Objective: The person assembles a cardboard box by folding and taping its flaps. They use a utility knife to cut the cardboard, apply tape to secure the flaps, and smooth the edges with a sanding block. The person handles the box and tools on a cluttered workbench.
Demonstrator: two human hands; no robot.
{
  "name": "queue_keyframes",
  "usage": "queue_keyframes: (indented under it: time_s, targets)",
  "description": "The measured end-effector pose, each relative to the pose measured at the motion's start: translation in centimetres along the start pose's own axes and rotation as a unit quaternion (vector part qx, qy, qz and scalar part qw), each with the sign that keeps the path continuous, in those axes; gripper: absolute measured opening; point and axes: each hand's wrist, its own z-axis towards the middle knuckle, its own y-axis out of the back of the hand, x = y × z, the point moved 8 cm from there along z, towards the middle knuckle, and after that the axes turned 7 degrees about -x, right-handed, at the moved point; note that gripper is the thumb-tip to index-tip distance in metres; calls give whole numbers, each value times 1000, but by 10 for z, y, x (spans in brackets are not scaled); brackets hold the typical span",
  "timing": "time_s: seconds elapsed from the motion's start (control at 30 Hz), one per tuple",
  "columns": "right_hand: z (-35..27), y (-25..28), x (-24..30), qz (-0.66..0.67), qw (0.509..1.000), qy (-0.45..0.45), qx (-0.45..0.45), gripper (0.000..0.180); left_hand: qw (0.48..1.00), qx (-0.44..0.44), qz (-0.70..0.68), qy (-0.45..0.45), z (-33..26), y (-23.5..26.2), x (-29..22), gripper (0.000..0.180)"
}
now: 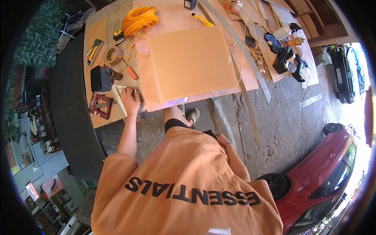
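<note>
My left hand [130, 102] is at the left front of the table, its fingers curled over the end of a pale triangular set square [118, 93]. A small dark thing shows between thumb and fingers, too small to name. Beside that hand lies a dark red staple gun [101, 105]. My right hand [223, 140] hangs low at my right side, against my black shorts, its fingertips hidden. In front of me a square brown board [192, 62] lies flat on a larger pinkish sheet [250, 80]; neither hand touches the board.
Left of the board are orange cord [140, 20], a tape measure [118, 34], a tape roll [114, 55] and an orange-handled screwdriver [131, 72]. A yellow cutter [203, 19] lies beyond it. Metal strips [250, 113] overhang the table edge. Power drills [299, 68] stand right; a red car [313, 172] is parked behind.
</note>
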Motion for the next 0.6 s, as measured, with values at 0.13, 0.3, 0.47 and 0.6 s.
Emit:
queue_keyframes:
  time_s: [0.13, 0.3, 0.47, 0.6]
  targets:
    - [1, -2, -2, 50, 999, -13, 2, 41, 1000, -1, 6, -3, 0, 0, 0, 26]
    - [6, -11, -14, 30, 999, -5, 9, 38, 1000, 0, 7, -4, -1, 0, 1, 25]
    - [16, -22, -18, -30, 994, 106, -11, 29, 1000, -1, 9, -3, -1, -1, 1, 25]
    - [21, -28, -30, -48, 995, 83, -8, 25, 1000, 6, 5, 6, -1, -2, 2, 25]
